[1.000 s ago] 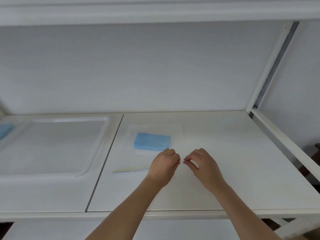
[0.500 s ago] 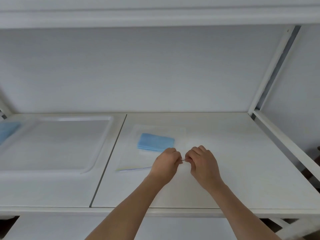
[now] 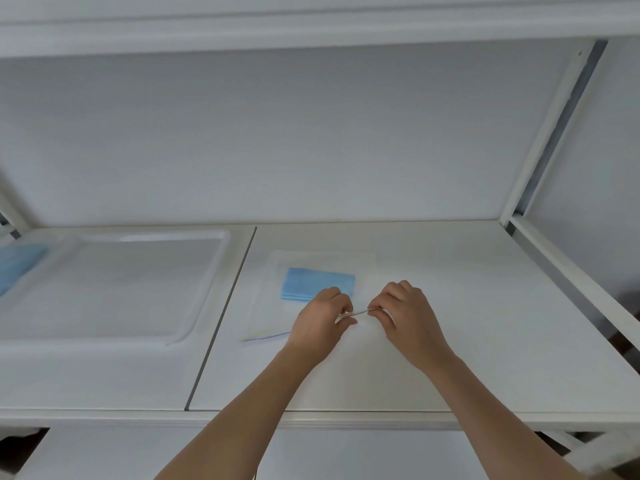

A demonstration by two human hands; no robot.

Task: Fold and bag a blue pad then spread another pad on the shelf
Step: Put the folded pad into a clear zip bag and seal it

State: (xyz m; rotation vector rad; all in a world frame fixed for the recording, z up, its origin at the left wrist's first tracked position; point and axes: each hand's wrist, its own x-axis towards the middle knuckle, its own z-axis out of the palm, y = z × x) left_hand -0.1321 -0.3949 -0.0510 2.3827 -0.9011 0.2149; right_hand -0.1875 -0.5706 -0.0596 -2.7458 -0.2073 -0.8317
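Observation:
A folded blue pad (image 3: 317, 287) lies inside a clear zip bag (image 3: 277, 306) flat on the white shelf (image 3: 485, 306). The bag's zip edge runs along its near side, with a coloured strip showing at the left end. My left hand (image 3: 320, 323) and my right hand (image 3: 407, 315) both pinch that zip edge near its right end, fingertips a little apart, the strip stretched between them. Another blue pad (image 3: 15, 265) is partly visible at the far left edge.
A clear plastic tray (image 3: 194, 306) sits on the left shelf panel. A dark seam (image 3: 221, 317) divides the two panels. A white upright post (image 3: 540, 140) and side rail bound the shelf on the right; another shelf hangs overhead.
My hands have drawn slightly apart along the bag's zip edge, which is lifted a bit off the shelf. The view has shifted slightly.

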